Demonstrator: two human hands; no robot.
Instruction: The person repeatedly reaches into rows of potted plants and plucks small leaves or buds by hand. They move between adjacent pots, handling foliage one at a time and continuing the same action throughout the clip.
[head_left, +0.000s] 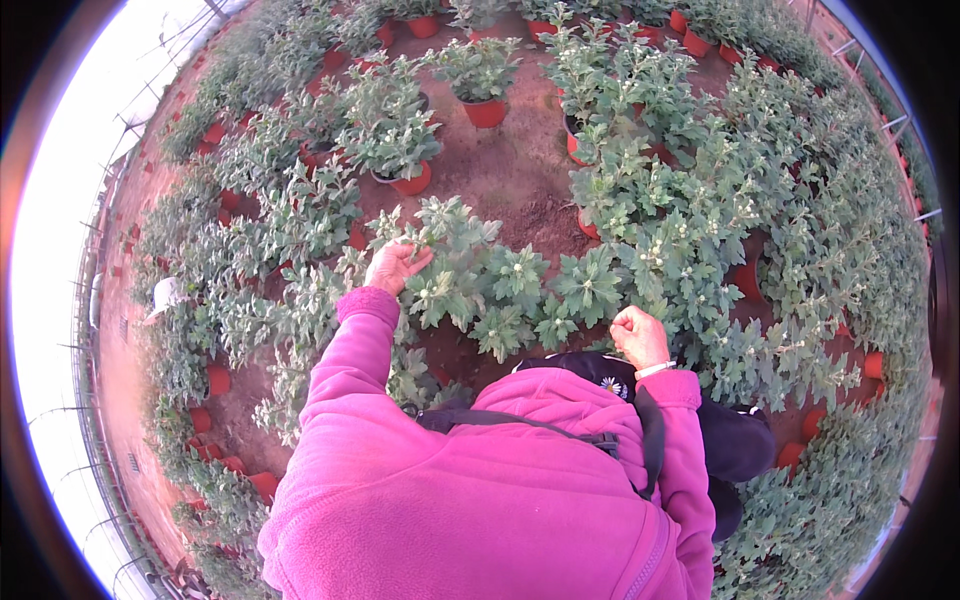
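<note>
My left hand (394, 267) reaches into a leafy potted plant (442, 292) that looks like a chrysanthemum with small pale buds. Its fingers touch the upper leaves, and whether they pinch a stem cannot be made out. Lower on the right, my right hand (640, 336) is curled with fingertips together, just above my dark trousers (577, 366). Nothing shows between those fingers. Broad green leaves (589, 285) lie between the two hands. The pot under this foliage is mostly hidden.
Rows of similar plants in red pots surround me. One pot (485, 112) stands ahead on bare soil (502, 180); another pot (409, 180) is at front left. Dense foliage (795, 187) fills the right side. A white hat (165, 296) appears among plants at left.
</note>
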